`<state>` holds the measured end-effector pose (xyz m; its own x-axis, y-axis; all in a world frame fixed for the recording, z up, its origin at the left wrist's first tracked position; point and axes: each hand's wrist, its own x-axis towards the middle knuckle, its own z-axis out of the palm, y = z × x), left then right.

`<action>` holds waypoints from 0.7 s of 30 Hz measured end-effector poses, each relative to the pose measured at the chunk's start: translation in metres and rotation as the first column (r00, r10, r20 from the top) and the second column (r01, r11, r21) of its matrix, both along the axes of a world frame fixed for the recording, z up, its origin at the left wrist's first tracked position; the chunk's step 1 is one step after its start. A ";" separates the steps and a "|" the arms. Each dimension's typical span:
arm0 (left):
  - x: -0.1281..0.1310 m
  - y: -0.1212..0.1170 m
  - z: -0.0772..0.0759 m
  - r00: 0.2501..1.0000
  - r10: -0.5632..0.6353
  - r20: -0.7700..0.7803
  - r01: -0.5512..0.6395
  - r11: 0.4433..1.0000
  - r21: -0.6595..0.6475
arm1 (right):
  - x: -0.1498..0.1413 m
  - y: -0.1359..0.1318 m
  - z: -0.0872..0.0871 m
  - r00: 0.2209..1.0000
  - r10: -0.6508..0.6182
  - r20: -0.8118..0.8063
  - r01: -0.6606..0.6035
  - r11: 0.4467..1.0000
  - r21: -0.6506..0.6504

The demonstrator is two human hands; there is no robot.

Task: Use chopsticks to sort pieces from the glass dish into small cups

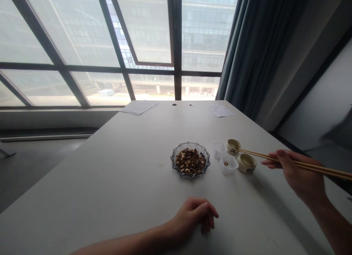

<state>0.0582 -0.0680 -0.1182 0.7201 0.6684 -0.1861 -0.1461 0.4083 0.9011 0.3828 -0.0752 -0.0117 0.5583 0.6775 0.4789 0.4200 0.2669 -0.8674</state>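
My right hand [302, 176] grips a pair of wooden chopsticks [310, 167] pointing left. Their tips reach the rim of a small cream ceramic cup [231, 151] with dark lettering; whether they pinch anything is too small to tell. A second, similar cup [246, 169] stands nearer. Left of the cups are two clear plastic tubs, the far tub [219, 153] and the near tub [228, 170], which has a small brown piece [226, 163] inside. A faceted glass bowl [189, 175] holds mixed nuts and seeds [189, 161]. My left hand [192, 217] rests loosely curled on the table, holding nothing.
The white table [110, 181] stretches away to large windows [148, 31]. Paper sheets [139, 107] lie at its far left and another sheet [220, 110] at the far right. A small dark disc [174, 104] sits near the far edge. A dark curtain [255, 49] hangs at right.
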 end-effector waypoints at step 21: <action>0.001 0.000 -0.003 1.000 0.025 -0.005 -0.024 1.000 0.011 | -0.037 0.012 0.003 0.950 0.307 0.057 -0.299 0.947 -0.120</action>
